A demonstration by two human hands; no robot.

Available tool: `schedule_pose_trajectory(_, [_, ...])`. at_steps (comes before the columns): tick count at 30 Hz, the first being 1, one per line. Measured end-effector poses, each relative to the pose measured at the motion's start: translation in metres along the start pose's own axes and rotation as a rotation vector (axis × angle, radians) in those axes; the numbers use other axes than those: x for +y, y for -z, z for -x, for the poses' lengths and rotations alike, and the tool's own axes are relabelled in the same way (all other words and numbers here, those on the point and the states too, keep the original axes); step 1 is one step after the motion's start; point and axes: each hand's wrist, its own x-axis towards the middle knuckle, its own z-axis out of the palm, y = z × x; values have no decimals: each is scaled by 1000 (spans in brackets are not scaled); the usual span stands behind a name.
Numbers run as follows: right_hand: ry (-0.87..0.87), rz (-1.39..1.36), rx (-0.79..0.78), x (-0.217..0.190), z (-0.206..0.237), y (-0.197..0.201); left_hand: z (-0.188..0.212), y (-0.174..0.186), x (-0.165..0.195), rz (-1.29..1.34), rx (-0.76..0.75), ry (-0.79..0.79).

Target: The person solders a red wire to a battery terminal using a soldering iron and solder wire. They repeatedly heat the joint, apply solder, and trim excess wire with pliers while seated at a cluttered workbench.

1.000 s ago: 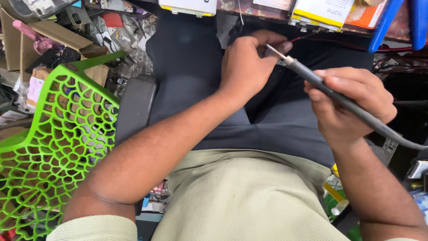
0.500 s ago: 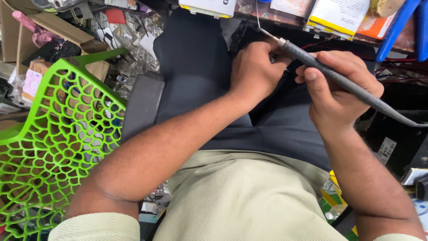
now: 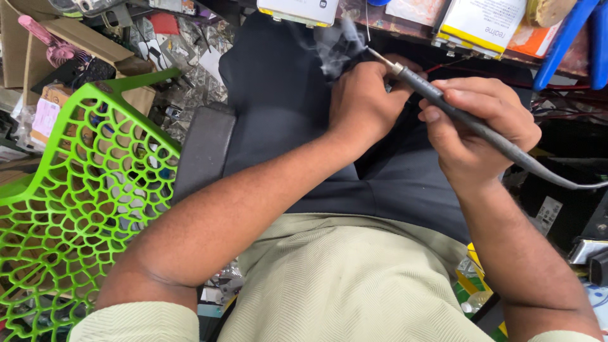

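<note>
My right hand (image 3: 481, 126) grips a grey soldering iron (image 3: 415, 82) like a pen. Its cable (image 3: 557, 180) trails off to the right. The metal tip points up-left and meets the fingertips of my left hand (image 3: 364, 101). That hand is curled over my dark-trousered lap, pinching a small dark part (image 3: 351, 56) that its fingers mostly hide. Pale smoke (image 3: 332, 41) rises from where the tip touches. A thin wire (image 3: 367, 12) runs upward from there.
A green lattice plastic chair (image 3: 76, 190) stands at the left, with cardboard boxes (image 3: 57, 38) and clutter behind it. Flat white battery packs (image 3: 481, 25) lie on the bench edge at the top. Blue plastic pieces (image 3: 563, 44) are at the upper right.
Both hands have stayed together and shifted a little toward the bench. Smoke now rises at the iron's tip, where none showed earlier.
</note>
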Motion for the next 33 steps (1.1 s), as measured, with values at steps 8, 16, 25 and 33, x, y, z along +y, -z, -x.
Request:
schedule_pose_trajectory(8, [-32,-110,37,2,6,5,0,-4,-2,-21,22,-18])
schedule_pose_trajectory(16, [87,418,91,-22,34,40,-6,-6,-2,47,-10,7])
schedule_pose_trajectory(25, [255,554,89,-13,32,48,-7,-7,-3,157,-40,-1])
schedule_pose_trajectory(33, [225,580,58,-12,36,56,-5,-5,0,168,-47,19])
